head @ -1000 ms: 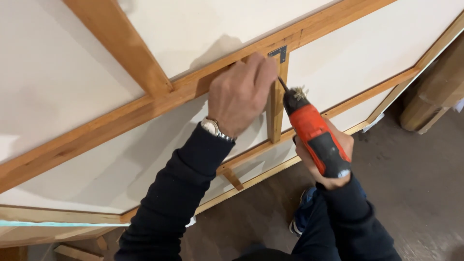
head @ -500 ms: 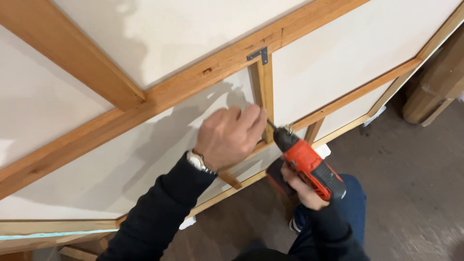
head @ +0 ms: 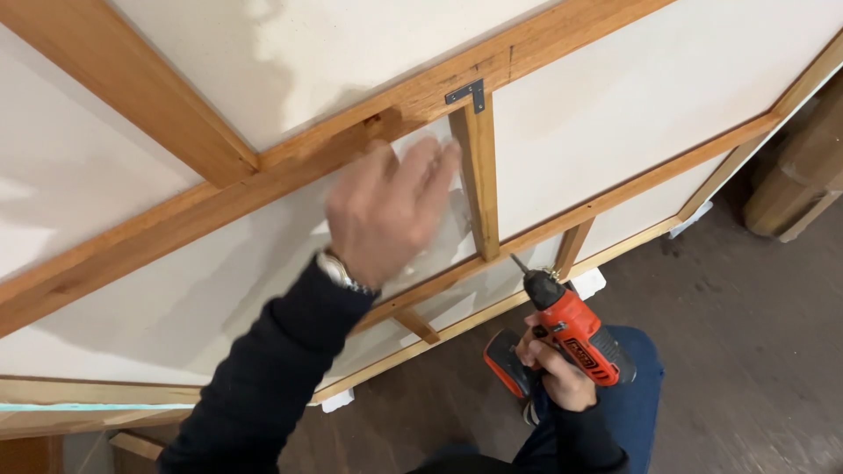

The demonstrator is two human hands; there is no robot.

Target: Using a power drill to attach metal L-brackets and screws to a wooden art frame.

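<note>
Now, near to far:
right hand (head: 551, 369): closed around grip of red cordless drill (head: 571, 329), low in frame above blue-trousered knee (head: 637, 386)
drill: bit up-left, tip just short of short upright batten (head: 479, 180), not touching
left hand (head: 386, 211): motion-blurred, fingers spread apart, holding nothing, raised before white panel (head: 632, 96) just left of batten; contact cannot tell
wrist: metal watch (head: 338, 272), dark sleeve
bracket: grey metal corner plate (head: 465, 92) at batten top, on long diagonal rail (head: 263, 171)
floor (head: 746, 351): dark wood, right of frame
</note>
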